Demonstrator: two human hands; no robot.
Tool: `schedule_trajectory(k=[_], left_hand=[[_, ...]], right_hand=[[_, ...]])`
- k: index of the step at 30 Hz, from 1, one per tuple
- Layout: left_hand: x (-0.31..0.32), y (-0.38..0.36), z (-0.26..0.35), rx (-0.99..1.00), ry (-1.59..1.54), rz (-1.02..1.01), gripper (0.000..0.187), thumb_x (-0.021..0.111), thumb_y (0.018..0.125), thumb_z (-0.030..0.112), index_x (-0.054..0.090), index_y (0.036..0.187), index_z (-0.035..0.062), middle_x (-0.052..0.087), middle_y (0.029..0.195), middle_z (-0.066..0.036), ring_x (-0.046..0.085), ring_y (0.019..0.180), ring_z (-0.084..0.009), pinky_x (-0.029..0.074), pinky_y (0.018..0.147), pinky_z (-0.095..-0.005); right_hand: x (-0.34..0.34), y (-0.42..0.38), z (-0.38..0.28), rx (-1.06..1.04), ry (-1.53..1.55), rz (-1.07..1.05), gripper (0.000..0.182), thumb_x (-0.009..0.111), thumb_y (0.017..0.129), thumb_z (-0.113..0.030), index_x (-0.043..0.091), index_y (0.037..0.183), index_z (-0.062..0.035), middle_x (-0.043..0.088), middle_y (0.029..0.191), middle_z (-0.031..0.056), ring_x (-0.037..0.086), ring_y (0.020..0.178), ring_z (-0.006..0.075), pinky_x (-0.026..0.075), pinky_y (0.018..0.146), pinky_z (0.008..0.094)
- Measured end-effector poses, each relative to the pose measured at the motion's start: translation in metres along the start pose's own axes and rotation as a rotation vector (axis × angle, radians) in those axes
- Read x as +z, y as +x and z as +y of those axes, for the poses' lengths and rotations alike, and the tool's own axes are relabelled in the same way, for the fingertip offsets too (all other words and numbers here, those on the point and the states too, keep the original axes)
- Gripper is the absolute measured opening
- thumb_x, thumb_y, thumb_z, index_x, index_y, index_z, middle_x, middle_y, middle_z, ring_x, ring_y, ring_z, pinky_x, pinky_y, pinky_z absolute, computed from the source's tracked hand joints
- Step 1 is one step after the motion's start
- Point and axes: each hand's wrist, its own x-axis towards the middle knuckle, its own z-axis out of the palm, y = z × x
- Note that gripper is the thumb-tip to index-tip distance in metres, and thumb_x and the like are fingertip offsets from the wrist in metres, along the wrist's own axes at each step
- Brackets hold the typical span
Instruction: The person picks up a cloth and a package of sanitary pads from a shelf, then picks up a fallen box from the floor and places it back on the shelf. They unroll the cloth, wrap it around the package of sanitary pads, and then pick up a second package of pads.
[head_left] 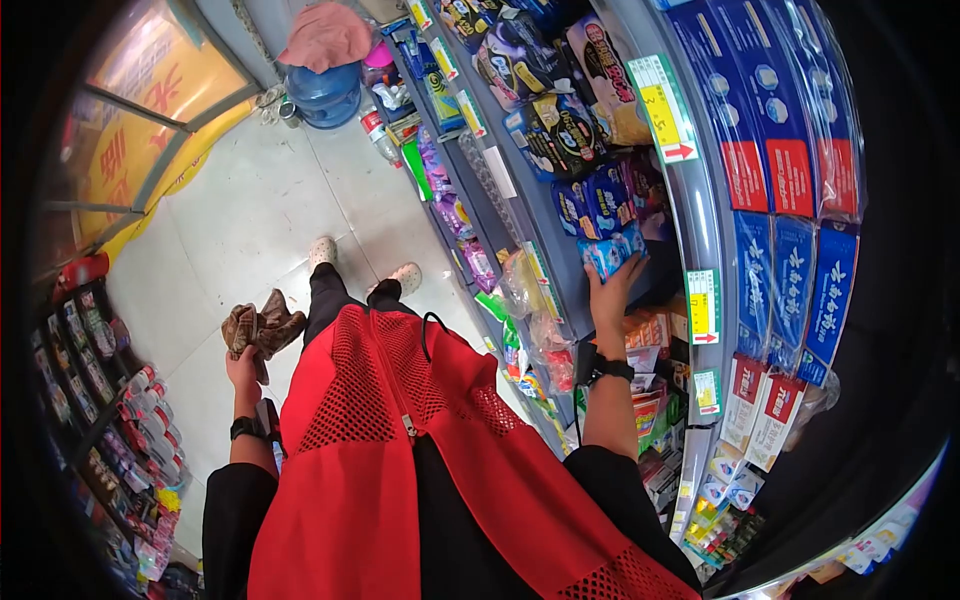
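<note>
My left hand (pixel 242 368) hangs down at my left side, its fingers closed on a crumpled brown patterned cloth (pixel 262 326). On the right, my right hand (pixel 608 298) reaches into a middle shelf and grips a small light-blue packet (pixel 612 252). That packet sits at the near end of a row, against dark-blue packets (pixel 593 202). Farther along the same shelf lie black packs (pixel 556 136). My right fingertips are partly hidden behind the packet's edge.
Boxed toothpaste (pixel 790 290) fills the shelf at right, above yellow price tags (pixel 702 306). A blue water jug (pixel 326 96) with a pink cloth (pixel 324 38) on it stands on the tiled floor (pixel 240 205). Another stocked rack (pixel 90 350) is at left.
</note>
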Motion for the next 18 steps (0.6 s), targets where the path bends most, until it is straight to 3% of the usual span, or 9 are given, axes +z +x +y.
schedule_trajectory(k=[5,8,9,12,16,18], left_hand=[[0.004,-0.002,0.013,0.015,0.02,-0.027,0.034,0.065,0.073,0.008,0.053,0.104,0.0016,0.061,0.095,-0.008,0.059,0.082,-0.0178,0.048,0.072,-0.0306],[0.004,0.006,0.009,0.043,0.072,-0.062,0.032,0.065,0.071,0.008,0.054,0.1,0.0008,0.061,0.09,-0.007,0.06,0.077,-0.018,0.049,0.068,-0.0306],[0.002,0.014,0.004,0.058,0.093,-0.093,0.032,0.065,0.07,0.008,0.054,0.099,0.0005,0.061,0.089,-0.007,0.06,0.074,-0.018,0.049,0.066,-0.0307],[0.006,0.024,0.015,0.102,0.191,-0.167,0.028,0.064,0.068,0.007,0.057,0.095,-0.0006,0.061,0.083,-0.007,0.059,0.067,-0.0176,0.049,0.061,-0.0316],[0.023,0.045,0.026,0.119,0.175,-0.281,0.027,0.065,0.067,0.006,0.059,0.092,-0.0017,0.062,0.081,-0.007,0.06,0.067,-0.0179,0.05,0.061,-0.0318],[0.033,0.06,0.035,0.137,0.245,-0.304,0.028,0.065,0.066,0.005,0.059,0.092,-0.0021,0.062,0.082,-0.007,0.06,0.068,-0.0184,0.05,0.062,-0.0319]], right_hand=[[0.003,0.003,-0.009,0.041,0.034,0.021,0.1,0.073,0.078,-0.034,0.01,0.14,0.0107,0.003,0.146,0.036,0.017,0.134,0.0502,0.032,0.107,0.0439],[-0.013,-0.002,-0.015,0.044,0.009,-0.027,0.105,0.076,0.073,-0.039,0.011,0.141,0.0096,0.005,0.146,0.0361,0.018,0.134,0.05,0.033,0.106,0.0437],[-0.022,-0.007,-0.021,0.112,-0.003,-0.054,0.111,0.078,0.069,-0.043,0.012,0.141,0.0086,0.011,0.145,0.0363,0.021,0.133,0.0493,0.032,0.106,0.0444],[-0.034,-0.043,-0.027,0.13,-0.109,0.108,0.111,0.077,0.068,-0.045,0.013,0.142,0.007,0.017,0.144,0.0356,0.024,0.133,0.0477,0.029,0.107,0.0464],[-0.049,-0.111,0.0,0.214,-0.108,0.349,0.091,0.073,0.073,-0.038,0.026,0.137,0.0063,0.03,0.139,0.0331,0.034,0.127,0.0458,0.03,0.105,0.0483],[-0.054,-0.15,0.024,0.379,-0.228,0.51,0.082,0.074,0.071,-0.032,0.034,0.132,0.0051,0.037,0.136,0.029,0.036,0.125,0.0445,0.029,0.105,0.051]])
